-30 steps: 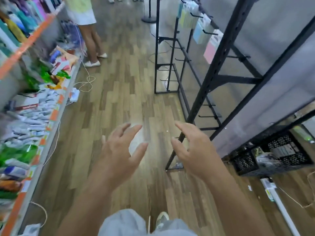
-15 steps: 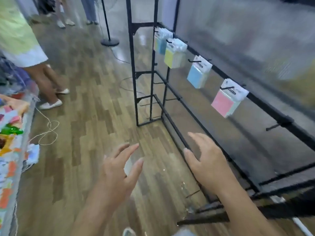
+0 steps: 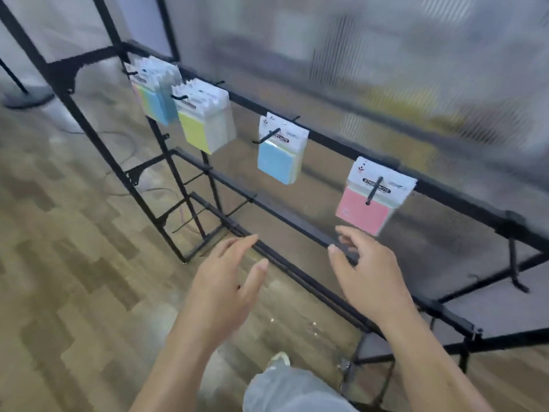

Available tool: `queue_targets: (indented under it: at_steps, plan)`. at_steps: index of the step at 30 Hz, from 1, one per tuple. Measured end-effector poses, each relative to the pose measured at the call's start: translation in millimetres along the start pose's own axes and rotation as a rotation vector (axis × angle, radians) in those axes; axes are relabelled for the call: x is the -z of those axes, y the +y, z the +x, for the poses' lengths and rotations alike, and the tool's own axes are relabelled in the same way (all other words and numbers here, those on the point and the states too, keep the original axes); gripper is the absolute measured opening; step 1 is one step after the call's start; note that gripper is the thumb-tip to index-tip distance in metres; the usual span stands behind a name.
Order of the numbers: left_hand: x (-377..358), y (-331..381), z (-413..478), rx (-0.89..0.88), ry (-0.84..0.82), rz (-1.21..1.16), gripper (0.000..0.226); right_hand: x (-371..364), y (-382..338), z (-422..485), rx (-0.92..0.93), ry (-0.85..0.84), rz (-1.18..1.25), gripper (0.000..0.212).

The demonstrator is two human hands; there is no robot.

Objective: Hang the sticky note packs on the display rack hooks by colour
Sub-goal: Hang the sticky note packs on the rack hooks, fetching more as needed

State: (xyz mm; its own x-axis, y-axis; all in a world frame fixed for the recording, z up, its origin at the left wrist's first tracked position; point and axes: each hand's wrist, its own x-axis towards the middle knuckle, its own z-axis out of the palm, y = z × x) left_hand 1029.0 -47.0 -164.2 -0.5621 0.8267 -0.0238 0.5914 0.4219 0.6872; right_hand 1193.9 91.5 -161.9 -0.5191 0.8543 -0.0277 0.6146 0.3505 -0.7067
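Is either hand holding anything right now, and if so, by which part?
Nothing is held. The left hand and right hand are both open and empty; the right is just below the pink pack.

We see the display rack (image 3: 282,215) as black-painted metal, matt, with barely a highlight along its bars; the hooks (image 3: 373,190) look like the same dark metal. The sticky note packs (image 3: 276,163) are pastel paper pads under white card headers (image 3: 395,182) — smooth, with a faint sheen that may be a clear wrap, though we cannot tell for sure. Behind them the panel (image 3: 386,69) is translucent and ribbed, plastic by the look. The floor (image 3: 74,233) shows wood-grain planks with a soft satin gloss. The trouser leg (image 3: 291,391) is pale grey cloth — matt and creased.
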Motion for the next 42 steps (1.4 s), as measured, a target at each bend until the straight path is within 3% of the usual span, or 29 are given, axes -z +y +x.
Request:
queue_targets:
  at_steps: [6, 9, 13, 16, 19, 25, 30, 34, 39, 42]
  plan:
    - [5.9, 1.4, 104.6, -0.053, -0.040, -0.111, 0.053, -10.7, -8.5, 47.5, -0.173, 0.190, 0.048, 0.019]
    - [5.7, 2.5, 140.4, -0.067, -0.082, -0.150, 0.062, -10.0, -11.5, 52.4, -0.311, 0.409, 0.089, 0.006]
    - [5.8, -0.1, 187.2, -0.053, -0.082, -0.203, 0.076, -13.1, -10.5, 53.0, -0.500, 0.695, 0.199, 0.030]
    - [10.9, -1.6, 210.0, -0.033, -0.113, -0.281, 0.072, -16.5, -13.7, 51.4, -0.600, 0.645, 0.295, 0.048]
    - [16.6, -2.1, 221.9, -0.060, -0.153, -0.379, 0.049, -20.8, -25.6, 55.0, -0.521, 0.587, 0.328, 0.042]
    - [21.4, -16.1, 233.5, -0.062, -0.187, -0.497, 0.024, -42.7, -38.6, 63.5, -0.608, 0.714, 0.287, 0.025]
    - [27.0, -20.2, 239.2, -0.087, -0.247, -0.472, 0.019, -53.4, -47.6, 66.1, -0.660, 0.912, 0.340, 0.007]
    - [29.9, -19.2, 240.8, -0.130, -0.319, -0.504, 0.023, -59.1, -63.3, 65.8, -0.626, 0.924, 0.377, 0.017]
    - [40.1, -22.9, 240.4, -0.274, -0.402, -0.466, 0.005, -70.0, -73.6, 57.3, -0.596, 1.016, 0.501, 0.013]
    - [53.4, -22.6, 233.8, -0.313, -0.454, -0.580, 0.019, -75.8, -83.4, 49.2, -0.577, 1.082, 0.513, 0.014]
